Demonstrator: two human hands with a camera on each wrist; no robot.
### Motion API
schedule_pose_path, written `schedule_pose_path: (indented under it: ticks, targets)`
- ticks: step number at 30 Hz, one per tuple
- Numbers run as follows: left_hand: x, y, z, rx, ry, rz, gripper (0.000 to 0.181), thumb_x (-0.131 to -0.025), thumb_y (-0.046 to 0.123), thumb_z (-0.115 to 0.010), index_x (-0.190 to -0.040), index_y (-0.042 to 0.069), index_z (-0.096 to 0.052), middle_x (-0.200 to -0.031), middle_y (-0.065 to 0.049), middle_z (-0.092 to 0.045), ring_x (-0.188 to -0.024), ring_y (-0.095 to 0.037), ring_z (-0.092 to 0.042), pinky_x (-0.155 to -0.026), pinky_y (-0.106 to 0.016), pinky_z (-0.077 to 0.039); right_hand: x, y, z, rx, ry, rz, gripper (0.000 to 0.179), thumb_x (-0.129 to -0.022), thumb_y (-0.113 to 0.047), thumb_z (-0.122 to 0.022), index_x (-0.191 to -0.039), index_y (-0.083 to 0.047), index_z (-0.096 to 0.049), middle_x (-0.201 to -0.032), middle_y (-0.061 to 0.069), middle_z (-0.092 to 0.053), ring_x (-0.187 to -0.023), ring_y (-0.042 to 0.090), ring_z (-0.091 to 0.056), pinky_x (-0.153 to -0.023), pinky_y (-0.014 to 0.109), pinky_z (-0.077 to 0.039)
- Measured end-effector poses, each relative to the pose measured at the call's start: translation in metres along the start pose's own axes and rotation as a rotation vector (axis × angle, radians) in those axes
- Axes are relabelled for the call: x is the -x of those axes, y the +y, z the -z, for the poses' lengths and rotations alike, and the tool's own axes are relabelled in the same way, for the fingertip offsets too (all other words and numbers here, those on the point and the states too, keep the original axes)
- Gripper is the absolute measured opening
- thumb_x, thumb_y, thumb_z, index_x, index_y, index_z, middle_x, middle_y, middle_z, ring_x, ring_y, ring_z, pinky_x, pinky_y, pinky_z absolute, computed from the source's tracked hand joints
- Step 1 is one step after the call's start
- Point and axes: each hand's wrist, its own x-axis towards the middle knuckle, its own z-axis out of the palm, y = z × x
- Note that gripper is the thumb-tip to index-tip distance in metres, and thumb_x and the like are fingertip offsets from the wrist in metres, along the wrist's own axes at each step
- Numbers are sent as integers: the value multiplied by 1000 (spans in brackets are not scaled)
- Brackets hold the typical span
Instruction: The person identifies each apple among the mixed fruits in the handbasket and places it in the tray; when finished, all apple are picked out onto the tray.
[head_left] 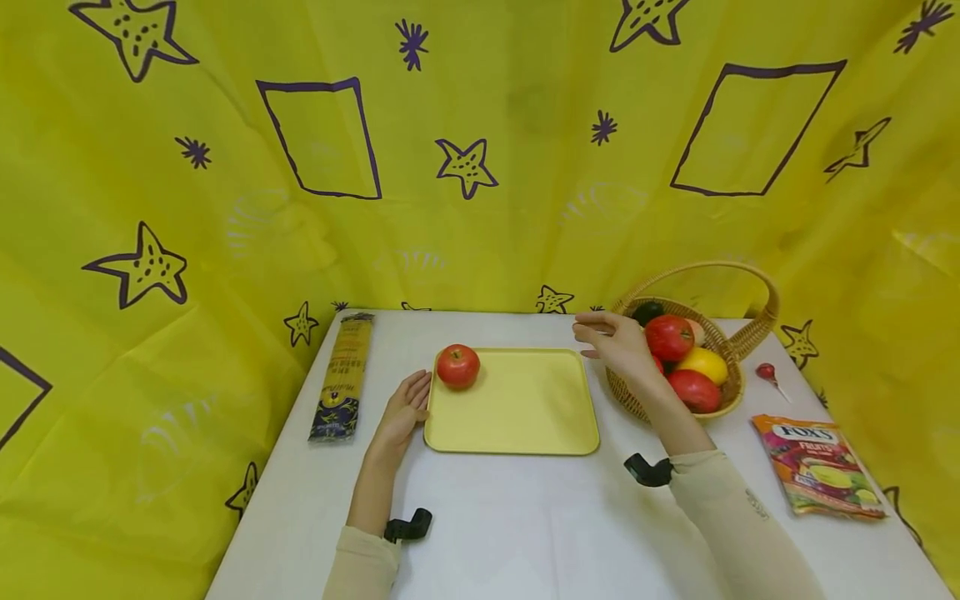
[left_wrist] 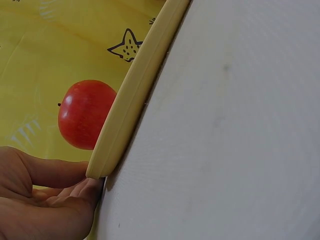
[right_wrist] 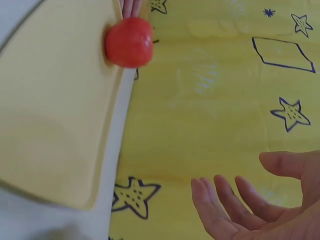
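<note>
A yellow tray (head_left: 517,417) lies on the white table, and a red apple (head_left: 458,367) sits at its far left corner. My left hand (head_left: 401,417) is at the tray's left edge; in the left wrist view its thumb (left_wrist: 60,172) meets the rim, with the other fingers just below. My right hand (head_left: 618,346) hovers between the tray and a wicker basket (head_left: 738,342), holding nothing, its fingers loosely bent and apart in the right wrist view. Inside the basket are red fruits (head_left: 670,337), a yellow lemon (head_left: 703,367) and a dark green fruit (head_left: 647,312), partly hidden.
A long pack of pasta (head_left: 342,379) lies left of the tray. Right of the basket are a red lollipop (head_left: 766,372) and a Fox's sweets bag (head_left: 819,467). A patterned yellow curtain (head_left: 510,250) hangs behind and beside the table.
</note>
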Motion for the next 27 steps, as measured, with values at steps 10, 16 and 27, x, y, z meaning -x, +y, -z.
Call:
schedule_pose_path:
  ticks: [10, 16, 27]
  targets:
    - [1, 1, 2, 9, -14, 0, 89, -78, -34, -35, -162, -7, -19, -167, -29, -23, -157, -39, -21, -130, -44, -20, 15, 6, 54, 47, 30, -5, 49, -105, -23, -63, -142, 8, -56, -127, 15, -69, -93, 2, -72, -89, 32, -64]
    - [0, -1, 0, 12, -13, 0, 90, -77, -34, -36, -161, -7, -20, -167, -29, -24, -157, -39, -21, -130, -43, -20, 21, 20, 82, 53, 62, -24, 51, -104, -21, -63, -141, 14, -53, -105, -9, -74, -90, -2, -71, -84, 29, -65]
    - [1, 0, 1, 3, -6, 7, 90, -77, -33, -36, -162, -5, -21, -168, -26, -23, -158, -37, -21, -131, -42, -19, 22, 32, 122, 57, 115, -88, 61, -106, -26, -60, -149, 14, -43, -106, -16, -64, -88, -3, -70, -82, 30, -65]
